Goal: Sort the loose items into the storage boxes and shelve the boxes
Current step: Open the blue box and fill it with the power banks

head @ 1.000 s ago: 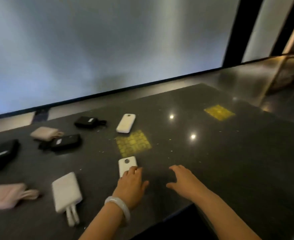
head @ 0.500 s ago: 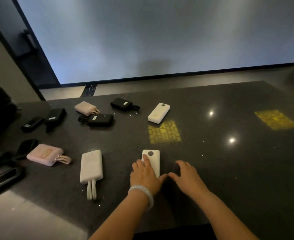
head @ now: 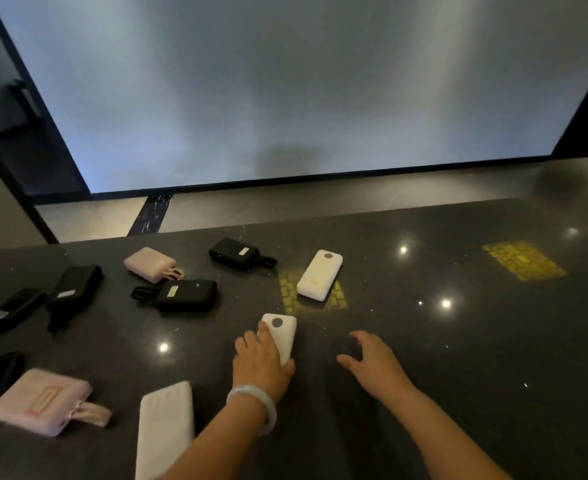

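Several power banks lie loose on a dark stone counter. My left hand, a pale bangle on its wrist, grips a small white power bank near the counter's front; fingers lie along its left side and the thumb curls under its near end. My right hand rests open on the counter to the right, holding nothing. A second white power bank lies just beyond, on a yellow light patch. No storage box is in view.
Black power banks and pink ones are spread over the left half. A larger white power bank lies near my left forearm. A grey screen wall stands behind the counter.
My view has swung left and come closer, showing more items at the left. My left hand has gone from resting on the small white power bank to wrapping round it. My right hand stays open.
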Available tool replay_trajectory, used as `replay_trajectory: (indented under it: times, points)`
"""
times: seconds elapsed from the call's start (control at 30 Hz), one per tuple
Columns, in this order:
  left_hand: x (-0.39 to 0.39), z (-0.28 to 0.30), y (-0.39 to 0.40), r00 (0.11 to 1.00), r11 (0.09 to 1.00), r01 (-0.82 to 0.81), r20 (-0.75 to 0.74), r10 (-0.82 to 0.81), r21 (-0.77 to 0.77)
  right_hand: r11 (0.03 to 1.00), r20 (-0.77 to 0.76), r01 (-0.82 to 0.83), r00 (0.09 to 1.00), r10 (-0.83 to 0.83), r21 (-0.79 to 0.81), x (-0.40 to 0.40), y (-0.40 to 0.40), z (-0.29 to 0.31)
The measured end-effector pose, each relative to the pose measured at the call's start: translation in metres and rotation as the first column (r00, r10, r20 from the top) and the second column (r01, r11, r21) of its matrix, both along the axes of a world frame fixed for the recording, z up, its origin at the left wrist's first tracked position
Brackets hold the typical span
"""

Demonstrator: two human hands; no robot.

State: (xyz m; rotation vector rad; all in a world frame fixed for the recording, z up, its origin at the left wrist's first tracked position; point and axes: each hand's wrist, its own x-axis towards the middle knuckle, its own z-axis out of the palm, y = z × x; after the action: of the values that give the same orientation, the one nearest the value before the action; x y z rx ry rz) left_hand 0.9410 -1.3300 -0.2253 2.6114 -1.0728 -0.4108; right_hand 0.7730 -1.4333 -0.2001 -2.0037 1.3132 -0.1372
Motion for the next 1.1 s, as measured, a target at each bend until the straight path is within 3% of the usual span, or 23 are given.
replay_trajectory:
  times: [0.2, 0.43, 0.6, 0.77, 1.1]
  points:
    - [0.039, -0.010, -0.036, 0.999, 1.000, -0.004, 0.051, 0.004, -0.006, 0.997, -0.040, 0.046, 0.998, -0.049, -0.057, 0.061, -0.049, -0.010]
    - [0.047, -0.030, -0.043, 0.999, 0.999, 0.002, 0.039, -0.001, -0.034, 0.959, -0.058, 0.112, 0.990, -0.131, -0.260, 0.126, -0.107, -0.015]
    - [0.047, -0.031, -0.043, 0.997, 0.998, 0.021, 0.078, -0.016, -0.065, 0.941, -0.104, 0.263, 0.951, -0.290, -0.214, 0.163, -0.124, -0.020]
    - [0.044, -0.030, -0.041, 0.993, 0.997, 0.021, 0.115, -0.013, -0.072, 0.933, -0.178, 0.315, 0.922, -0.344, -0.175, 0.183, -0.124, -0.020]
    - [0.045, -0.033, -0.039, 0.991, 0.994, 0.040, 0.131, -0.027, -0.099, 0.986, -0.326, -0.003, 0.944, -0.051, -0.165, 0.123, -0.080, -0.019]
